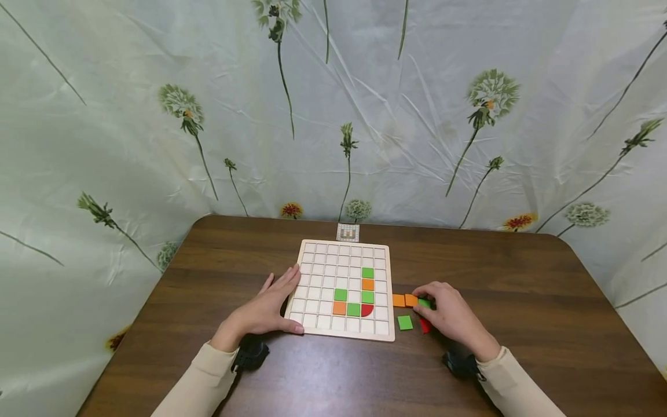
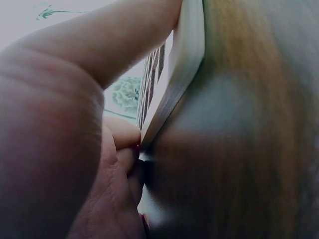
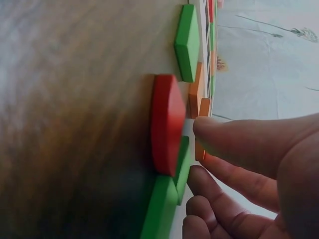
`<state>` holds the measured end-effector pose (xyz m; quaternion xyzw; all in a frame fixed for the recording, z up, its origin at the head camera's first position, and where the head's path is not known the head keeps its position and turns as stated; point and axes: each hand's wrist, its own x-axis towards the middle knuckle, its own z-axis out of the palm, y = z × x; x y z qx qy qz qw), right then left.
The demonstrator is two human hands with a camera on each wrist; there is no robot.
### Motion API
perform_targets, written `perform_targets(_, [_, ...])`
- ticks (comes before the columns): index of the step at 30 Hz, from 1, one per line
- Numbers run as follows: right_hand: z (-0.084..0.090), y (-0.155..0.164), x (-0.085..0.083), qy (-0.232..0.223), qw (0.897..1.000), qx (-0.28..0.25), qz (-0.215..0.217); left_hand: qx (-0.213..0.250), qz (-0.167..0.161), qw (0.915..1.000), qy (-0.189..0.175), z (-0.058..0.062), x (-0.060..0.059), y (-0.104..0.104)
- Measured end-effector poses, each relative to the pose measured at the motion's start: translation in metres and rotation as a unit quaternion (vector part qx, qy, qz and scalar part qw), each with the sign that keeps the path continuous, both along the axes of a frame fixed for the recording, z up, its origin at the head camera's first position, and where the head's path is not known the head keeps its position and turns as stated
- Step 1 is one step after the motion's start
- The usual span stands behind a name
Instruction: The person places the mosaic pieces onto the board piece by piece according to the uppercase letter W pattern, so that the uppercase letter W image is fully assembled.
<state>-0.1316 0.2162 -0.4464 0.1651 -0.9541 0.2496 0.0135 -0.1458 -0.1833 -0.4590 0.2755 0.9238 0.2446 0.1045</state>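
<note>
Head view: the left hand [image 1: 271, 307] is lying flat, fingers straight, bracing the wooden grid board [image 1: 318, 286] at frame centre; the right hand [image 1: 448, 313] is curling over a green tile [image 1: 424, 303] just right of the board.
Left wrist view: the board edge [image 2: 187, 55] is looking stiff and pale.
Right wrist view: fingertips [image 3: 219, 134] are nearing the red piece [image 3: 167, 124], likely light, rigid, smooth; best pinched by its edges.

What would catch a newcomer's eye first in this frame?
The pale wooden grid board at the table's middle, with green, orange and red tiles filling a few cells at its right. The left hand rests on the board's left edge, while the right hand reaches the loose tiles on the brown table just right of the board.
</note>
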Motion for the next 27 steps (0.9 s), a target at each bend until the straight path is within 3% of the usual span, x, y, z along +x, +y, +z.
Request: perform_targets(27, [0.012, -0.012, -0.003, -0.017, 1.000, -0.014, -0.015, 0.011, -0.003, 0.9999, 0.000, 0.002, 0.001, 0.001])
